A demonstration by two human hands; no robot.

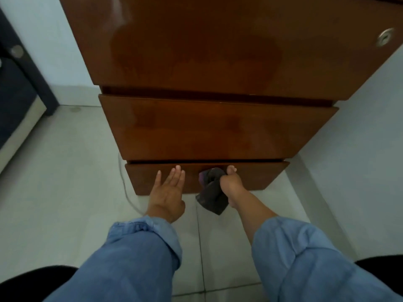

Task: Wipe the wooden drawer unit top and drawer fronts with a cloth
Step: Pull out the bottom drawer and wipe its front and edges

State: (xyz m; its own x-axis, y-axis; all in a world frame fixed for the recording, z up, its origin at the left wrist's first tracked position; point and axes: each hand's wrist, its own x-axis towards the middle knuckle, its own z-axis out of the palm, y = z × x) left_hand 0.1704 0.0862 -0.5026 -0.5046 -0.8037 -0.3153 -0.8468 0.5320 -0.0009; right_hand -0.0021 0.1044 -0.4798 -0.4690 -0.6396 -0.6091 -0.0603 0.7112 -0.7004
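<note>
A glossy brown wooden drawer unit [218, 51] stands in front of me, seen from above, with three drawer fronts stepping down. The middle drawer front [213, 129] lies below the top one. My right hand [231, 184] grips a dark grey cloth [212, 192] and presses it against the lowest drawer front [261, 175] near its middle; the cloth's loose end hangs down. My left hand [168, 192] rests flat on the same front, fingers spread, just left of the cloth. Both arms wear blue sleeves.
A round metal lock [385, 37] sits at the top drawer's right end. A thin pale cable [126, 188] runs over the light tiled floor [65, 192] left of the unit. A white wall [370, 149] stands at the right, a dark door frame [19, 88] at the far left.
</note>
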